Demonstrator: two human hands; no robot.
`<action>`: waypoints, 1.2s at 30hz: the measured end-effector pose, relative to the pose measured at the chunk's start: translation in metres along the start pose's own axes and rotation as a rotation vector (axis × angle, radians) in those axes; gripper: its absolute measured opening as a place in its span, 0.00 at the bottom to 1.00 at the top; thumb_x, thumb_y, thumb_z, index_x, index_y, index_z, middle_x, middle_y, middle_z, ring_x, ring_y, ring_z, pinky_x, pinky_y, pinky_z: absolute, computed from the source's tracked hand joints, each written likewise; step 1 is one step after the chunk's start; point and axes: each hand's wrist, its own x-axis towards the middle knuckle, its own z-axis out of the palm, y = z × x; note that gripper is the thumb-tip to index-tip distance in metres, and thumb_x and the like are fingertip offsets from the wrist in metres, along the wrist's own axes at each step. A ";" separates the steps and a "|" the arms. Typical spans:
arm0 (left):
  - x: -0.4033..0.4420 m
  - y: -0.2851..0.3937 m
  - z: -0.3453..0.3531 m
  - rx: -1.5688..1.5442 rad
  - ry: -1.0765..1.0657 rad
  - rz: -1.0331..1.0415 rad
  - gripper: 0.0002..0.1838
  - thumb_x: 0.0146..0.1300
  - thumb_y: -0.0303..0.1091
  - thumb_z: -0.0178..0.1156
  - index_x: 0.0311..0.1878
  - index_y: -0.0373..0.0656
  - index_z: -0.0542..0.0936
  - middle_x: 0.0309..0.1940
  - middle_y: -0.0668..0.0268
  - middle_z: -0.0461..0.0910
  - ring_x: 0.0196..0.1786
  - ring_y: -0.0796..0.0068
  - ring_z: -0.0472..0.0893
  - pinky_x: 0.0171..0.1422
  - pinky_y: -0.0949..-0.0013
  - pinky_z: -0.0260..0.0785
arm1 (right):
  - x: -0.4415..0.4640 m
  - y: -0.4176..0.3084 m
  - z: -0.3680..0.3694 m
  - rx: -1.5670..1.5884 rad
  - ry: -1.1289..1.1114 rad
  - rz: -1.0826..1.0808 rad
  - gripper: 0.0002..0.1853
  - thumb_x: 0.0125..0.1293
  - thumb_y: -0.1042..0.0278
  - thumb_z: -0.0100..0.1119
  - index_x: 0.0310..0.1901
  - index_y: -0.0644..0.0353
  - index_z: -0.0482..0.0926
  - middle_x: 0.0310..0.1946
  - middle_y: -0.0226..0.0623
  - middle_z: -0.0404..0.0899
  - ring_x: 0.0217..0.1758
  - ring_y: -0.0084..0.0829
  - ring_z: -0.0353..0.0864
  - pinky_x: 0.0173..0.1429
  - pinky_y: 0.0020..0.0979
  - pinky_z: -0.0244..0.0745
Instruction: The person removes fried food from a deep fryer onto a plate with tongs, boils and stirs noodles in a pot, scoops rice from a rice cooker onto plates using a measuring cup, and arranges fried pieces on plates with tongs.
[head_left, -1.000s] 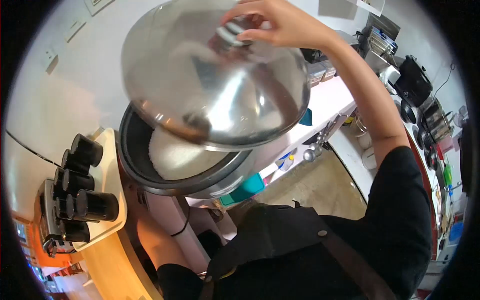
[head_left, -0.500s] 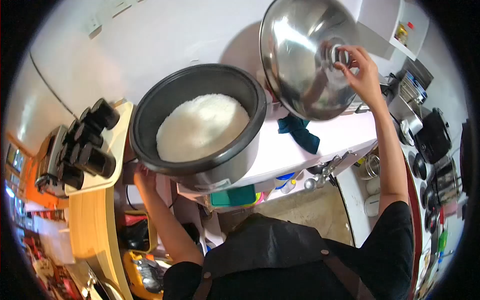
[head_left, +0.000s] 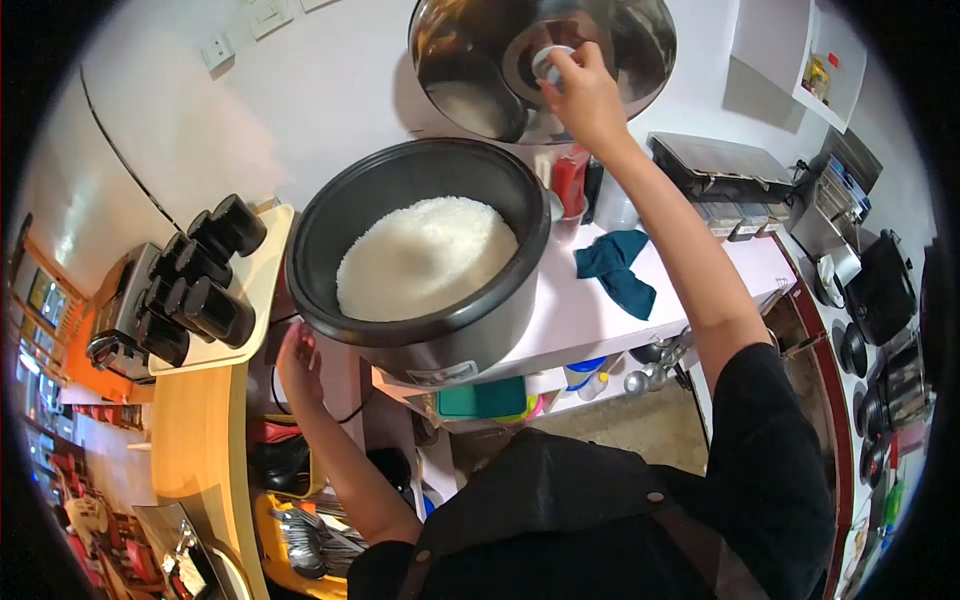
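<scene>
1. Head view: the steel lid has swung behind the rice cooker. A second ago it hid part of the opening; half a second ago it hung near 2 o'clock from the cooker; now it is just past 1 o'clock, close to the wall – whether it touches the wall, I cannot tell.

2. The right hand has the lid's round knob pinched between thumb and fingers. The grip is the same as half a second ago; only the lid's place and tilt have changed, its domed outer face towards the camera.

3. The left hand stays low by the cooker's outer wall, between 7 and 8 o'clock. Its fingers are loosely spread with nothing visible in them; contact with the cooker cannot be made out.

4. The white rice, partly covered a second ago, now shows whole inside the dark pot. The cooker stands upright on the bench. In my judgement the uncovering is done – the opening can be reached, though the right hand is taken up by the lid.

5. Around the cooker, a red bottle stands between 2 and 3 o'clock, a dark teal cloth lies just past 3, and a cream tray of black cups sits between 8 and 9.
</scene>
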 end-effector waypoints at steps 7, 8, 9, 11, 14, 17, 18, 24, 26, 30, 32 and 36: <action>-0.005 -0.010 -0.024 0.017 -0.033 -0.040 0.24 0.60 0.45 0.56 0.57 0.45 0.71 0.35 0.76 0.75 0.39 0.82 0.72 0.51 0.72 0.57 | 0.029 -0.030 0.077 0.038 0.011 0.006 0.18 0.50 0.70 0.64 0.44 0.54 0.71 0.38 0.45 0.67 0.33 0.48 0.75 0.37 0.42 0.73; -0.004 -0.009 -0.025 0.020 -0.053 -0.045 0.24 0.60 0.45 0.56 0.57 0.45 0.71 0.36 0.76 0.75 0.40 0.82 0.72 0.51 0.72 0.57 | 0.029 -0.031 0.087 0.032 0.033 -0.003 0.18 0.50 0.70 0.64 0.44 0.54 0.71 0.38 0.45 0.67 0.33 0.48 0.75 0.37 0.42 0.73; -0.005 -0.009 -0.026 0.035 -0.090 -0.024 0.23 0.61 0.43 0.54 0.58 0.44 0.70 0.37 0.76 0.76 0.41 0.82 0.72 0.52 0.71 0.57 | 0.028 -0.032 0.096 0.052 0.029 0.009 0.18 0.50 0.69 0.64 0.43 0.54 0.71 0.39 0.46 0.67 0.34 0.49 0.75 0.37 0.42 0.73; -0.006 -0.007 -0.028 0.040 -0.134 -0.022 0.22 0.62 0.43 0.53 0.58 0.45 0.70 0.37 0.75 0.76 0.41 0.82 0.72 0.51 0.72 0.58 | 0.025 -0.033 0.110 0.092 0.018 0.033 0.18 0.50 0.69 0.64 0.43 0.54 0.70 0.40 0.47 0.66 0.34 0.51 0.75 0.38 0.43 0.73; -0.008 -0.002 -0.023 0.104 -0.153 -0.021 0.20 0.62 0.41 0.52 0.57 0.45 0.71 0.36 0.75 0.76 0.39 0.83 0.72 0.48 0.75 0.58 | 0.024 -0.036 0.122 0.113 -0.002 0.061 0.18 0.50 0.69 0.65 0.42 0.54 0.70 0.40 0.48 0.66 0.35 0.52 0.75 0.38 0.44 0.73; -0.006 0.000 -0.017 0.098 -0.174 -0.030 0.17 0.61 0.38 0.51 0.53 0.46 0.75 0.36 0.75 0.77 0.37 0.85 0.73 0.45 0.77 0.58 | 0.031 -0.037 0.129 0.107 -0.009 0.078 0.17 0.50 0.69 0.65 0.42 0.53 0.70 0.40 0.49 0.66 0.36 0.53 0.75 0.39 0.45 0.73; -0.008 0.001 -0.012 0.202 -0.163 0.013 0.16 0.61 0.37 0.51 0.52 0.45 0.76 0.35 0.74 0.77 0.37 0.84 0.73 0.45 0.76 0.59 | 0.034 -0.036 0.130 0.096 -0.007 0.077 0.17 0.50 0.69 0.65 0.42 0.54 0.70 0.40 0.49 0.66 0.36 0.53 0.75 0.39 0.45 0.73; -0.075 0.071 0.033 0.888 0.141 0.856 0.12 0.56 0.30 0.58 0.43 0.40 0.79 0.30 0.65 0.75 0.38 0.69 0.75 0.50 0.65 0.64 | 0.050 -0.051 0.123 0.117 -0.029 0.003 0.18 0.49 0.69 0.66 0.41 0.54 0.70 0.39 0.47 0.67 0.37 0.50 0.75 0.40 0.44 0.72; -0.073 0.091 0.032 1.266 0.394 1.220 0.11 0.51 0.28 0.61 0.40 0.42 0.80 0.31 0.63 0.75 0.41 0.63 0.74 0.53 0.61 0.62 | 0.061 -0.071 0.110 0.128 -0.011 -0.022 0.18 0.49 0.69 0.66 0.41 0.53 0.70 0.38 0.46 0.67 0.36 0.49 0.74 0.39 0.43 0.72; -0.038 0.089 -0.006 1.320 0.194 1.011 0.12 0.48 0.28 0.64 0.38 0.45 0.83 0.32 0.65 0.75 0.41 0.64 0.73 0.52 0.64 0.61 | 0.081 -0.108 0.100 0.237 -0.025 -0.047 0.17 0.50 0.69 0.65 0.42 0.53 0.70 0.37 0.45 0.68 0.33 0.47 0.74 0.37 0.42 0.71; -0.035 0.089 -0.011 1.264 0.178 0.969 0.12 0.46 0.28 0.65 0.37 0.46 0.84 0.27 0.65 0.71 0.36 0.63 0.71 0.46 0.64 0.62 | 0.088 -0.133 0.095 0.245 0.013 -0.114 0.19 0.50 0.70 0.64 0.44 0.56 0.70 0.38 0.48 0.67 0.34 0.49 0.75 0.39 0.42 0.73; -0.048 0.091 -0.016 1.327 0.187 0.983 0.13 0.45 0.27 0.64 0.37 0.48 0.84 0.24 0.65 0.66 0.33 0.63 0.69 0.40 0.63 0.60 | 0.102 -0.180 0.093 0.437 -0.026 -0.119 0.19 0.48 0.77 0.61 0.44 0.60 0.69 0.44 0.55 0.63 0.39 0.57 0.73 0.41 0.47 0.71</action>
